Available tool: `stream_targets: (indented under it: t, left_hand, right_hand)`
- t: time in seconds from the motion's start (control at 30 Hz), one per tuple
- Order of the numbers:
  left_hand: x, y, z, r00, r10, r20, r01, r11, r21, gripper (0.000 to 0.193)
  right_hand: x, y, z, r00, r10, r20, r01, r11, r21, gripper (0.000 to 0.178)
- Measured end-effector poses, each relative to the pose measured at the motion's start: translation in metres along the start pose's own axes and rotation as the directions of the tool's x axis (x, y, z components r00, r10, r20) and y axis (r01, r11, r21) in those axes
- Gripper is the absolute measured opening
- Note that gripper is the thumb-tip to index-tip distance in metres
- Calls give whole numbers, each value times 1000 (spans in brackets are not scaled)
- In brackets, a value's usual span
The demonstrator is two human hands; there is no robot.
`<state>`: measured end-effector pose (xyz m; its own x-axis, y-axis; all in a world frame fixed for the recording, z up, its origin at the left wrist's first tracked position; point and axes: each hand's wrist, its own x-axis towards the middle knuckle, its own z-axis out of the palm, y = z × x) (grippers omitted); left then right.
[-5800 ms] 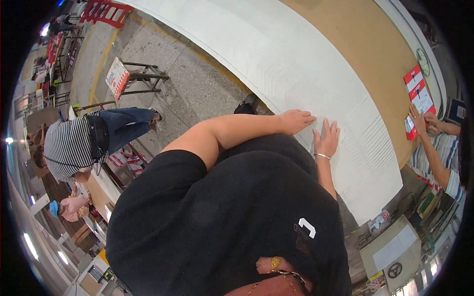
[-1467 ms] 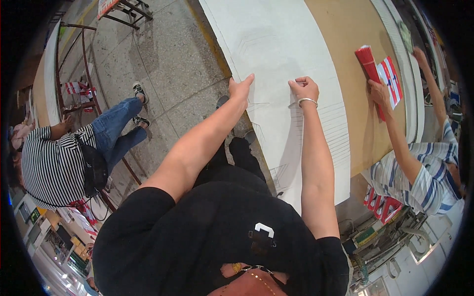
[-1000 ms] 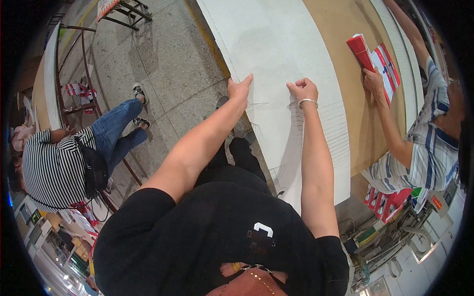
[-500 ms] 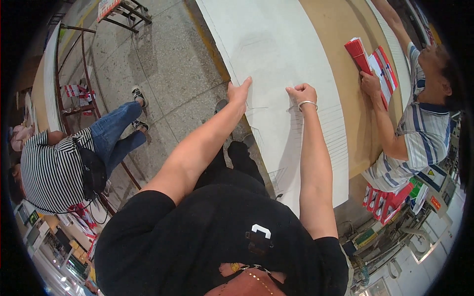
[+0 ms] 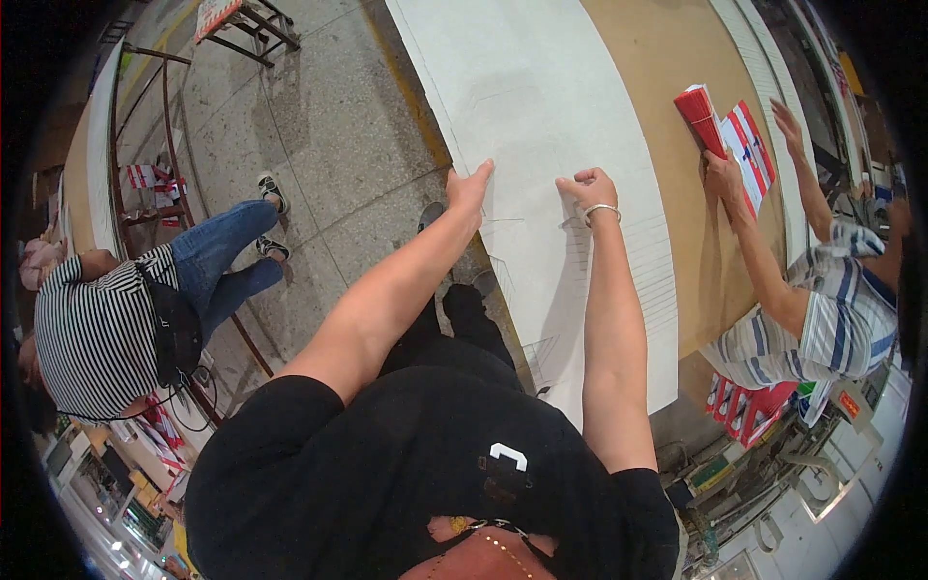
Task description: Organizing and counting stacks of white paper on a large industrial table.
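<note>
At one white sheet (image 5: 536,116) on one desk (image 5: 667,58), one left hand (image 5: 468,193), grip wide, one right hand (image 5: 592,189), grip unclear.

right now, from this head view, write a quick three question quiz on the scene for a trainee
1. True or false: a silver bracelet sits at the wrist of the right hand.
2. Which hand is nearer the left edge of the white material? a) the left hand b) the right hand
3. Fill in: the bundle in the hand of the co-worker at picture right is mainly ____ in colour.

Key: 1 true; 2 a; 3 red.
</note>
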<state>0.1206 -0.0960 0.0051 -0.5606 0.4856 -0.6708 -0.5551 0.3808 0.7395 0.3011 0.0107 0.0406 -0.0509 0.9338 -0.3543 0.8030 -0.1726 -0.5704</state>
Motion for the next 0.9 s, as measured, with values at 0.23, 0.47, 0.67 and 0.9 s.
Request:
stream_targets:
  t: [0.23,0.47,0.67,0.9]
  left_hand:
    - [5,17,1,977,122,-177,-79,969,234,61]
    - [19,18,2,990,72,-123,-46,980,195,64]
    - [30,22,6,994,54,-92,-47,996,73,62]
    - [39,32,12,996,7,-93,-9,1000,-17,56]
  right_hand:
    - [13,-10,10,999,-33,-16,34,998,58,36]
    - [19,-8,18,999,43,-15,-39,981,192,29]
    - [23,-21,18,994,92,-60,-81,982,169,30]
    - [41,-30,19,987,126,-100,-126,992,13,34]
